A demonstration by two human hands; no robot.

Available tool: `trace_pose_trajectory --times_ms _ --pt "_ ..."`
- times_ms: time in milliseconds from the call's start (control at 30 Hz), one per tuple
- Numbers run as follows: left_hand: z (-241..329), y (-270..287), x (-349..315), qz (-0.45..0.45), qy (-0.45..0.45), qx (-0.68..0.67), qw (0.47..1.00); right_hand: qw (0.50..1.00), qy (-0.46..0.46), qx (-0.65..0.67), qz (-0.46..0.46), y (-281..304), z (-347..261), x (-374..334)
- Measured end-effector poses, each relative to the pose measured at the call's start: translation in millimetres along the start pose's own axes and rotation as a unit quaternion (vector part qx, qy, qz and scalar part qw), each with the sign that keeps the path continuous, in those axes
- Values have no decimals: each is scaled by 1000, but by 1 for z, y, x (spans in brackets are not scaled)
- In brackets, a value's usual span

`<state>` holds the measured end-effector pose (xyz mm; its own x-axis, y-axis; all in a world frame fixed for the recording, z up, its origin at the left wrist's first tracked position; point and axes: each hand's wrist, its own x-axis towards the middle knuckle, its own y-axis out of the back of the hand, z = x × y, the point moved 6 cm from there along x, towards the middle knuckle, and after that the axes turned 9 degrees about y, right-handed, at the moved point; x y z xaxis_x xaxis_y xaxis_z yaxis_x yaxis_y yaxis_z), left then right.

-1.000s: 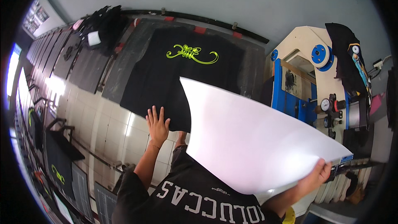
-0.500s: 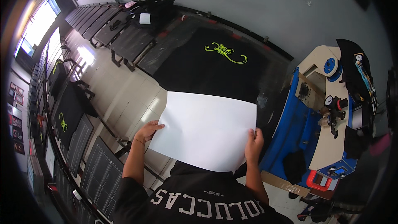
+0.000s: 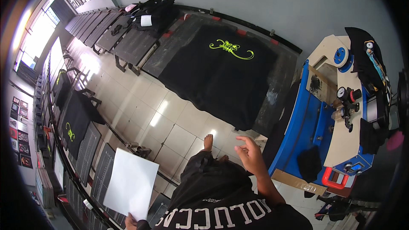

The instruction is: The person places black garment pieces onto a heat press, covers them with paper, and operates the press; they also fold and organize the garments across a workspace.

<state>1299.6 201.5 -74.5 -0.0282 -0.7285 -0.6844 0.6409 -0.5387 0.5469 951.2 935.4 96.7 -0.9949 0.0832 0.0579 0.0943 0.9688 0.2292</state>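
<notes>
A blank white sheet (image 3: 130,183) hangs at the lower left, with my left hand (image 3: 131,222) gripping its bottom edge; only part of that hand shows. My right hand (image 3: 252,155) is raised in front of my body, fingers apart and slightly bent, holding nothing. Beyond it, a black garment (image 3: 213,81) lies spread on a dark table (image 3: 272,98), its nearer edge hanging at the table's front. Near the garment's far end is a curling yellow-green print (image 3: 232,49).
To the right stands a blue and cream press machine (image 3: 298,132) with a gauge (image 3: 341,92) and red handle (image 3: 333,179). Dark boards (image 3: 102,174) line the left, one bearing a printed black garment (image 3: 76,117). More black cloth (image 3: 155,10) is piled at the back, above a tiled floor (image 3: 170,138).
My right hand has let go of the white sheet and come away from it. My left hand has carried the sheet down and left, uncovering the garment's near edge and the floor.
</notes>
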Motion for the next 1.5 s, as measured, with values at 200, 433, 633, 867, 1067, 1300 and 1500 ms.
trace_pose_trajectory --times_ms 200,433,633,867,1067,1300,1500 --pt "-76 -1 -33 198 36 133 971 998 29 -21 -56 -9 -31 10" --pt "-39 17 -51 401 45 236 884 996 79 -30 -10 30 -59 -16" --pt "155 -187 -26 327 -509 102 790 931 205 -26 300 126 -91 -91" --pt "189 -643 -160 -317 -315 236 863 684 160 -199 683 228 -79 -211" --pt "126 -753 -280 -559 94 -93 819 617 71 -368 692 262 -58 -239" --pt "138 -730 -259 -678 111 -147 711 653 86 -334 675 283 -17 -252" --pt "137 -694 -242 -677 92 -114 721 621 95 -373 683 280 -19 -250"
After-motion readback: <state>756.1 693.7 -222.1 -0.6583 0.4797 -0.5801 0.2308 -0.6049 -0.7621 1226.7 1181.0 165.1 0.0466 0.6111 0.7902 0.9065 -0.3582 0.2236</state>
